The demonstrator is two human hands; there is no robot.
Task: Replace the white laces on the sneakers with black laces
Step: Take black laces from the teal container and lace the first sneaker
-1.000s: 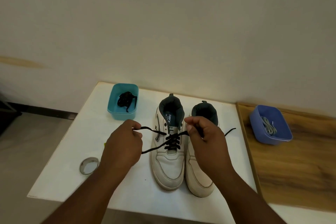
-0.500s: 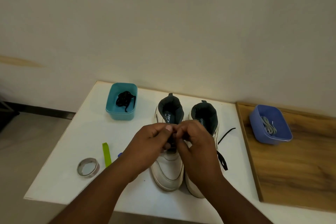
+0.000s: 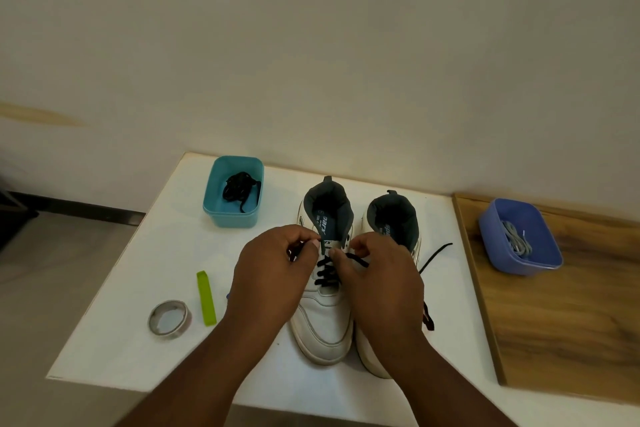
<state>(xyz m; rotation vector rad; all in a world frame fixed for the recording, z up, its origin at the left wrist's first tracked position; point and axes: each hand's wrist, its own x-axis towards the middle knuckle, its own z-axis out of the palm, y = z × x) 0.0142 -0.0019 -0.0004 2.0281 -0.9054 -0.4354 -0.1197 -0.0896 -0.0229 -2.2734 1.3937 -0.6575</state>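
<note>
Two white sneakers stand side by side on the white table [image 3: 138, 340], toes toward me. The left sneaker [image 3: 323, 322] has a black lace [image 3: 327, 272] threaded through its lower eyelets. My left hand [image 3: 273, 274] pinches one end of that lace at the sneaker's left side. My right hand [image 3: 381, 281] pinches the other end just right of the tongue. The right sneaker [image 3: 393, 218] is mostly hidden behind my right hand. A loose stretch of black lace [image 3: 434, 255] trails on the table to its right.
A teal tub [image 3: 232, 215] at the back left holds a bundled black lace [image 3: 239, 188]. A blue tub [image 3: 540, 262] with white laces [image 3: 517, 239] sits on a wooden board [image 3: 561, 333] to the right. A tape roll [image 3: 169, 319] and a green strip [image 3: 206, 298] lie at the front left.
My hands were spread apart, pulling the lace ends out sideways. They then met over the tongue and now sit slightly apart, each still pinching a lace end.
</note>
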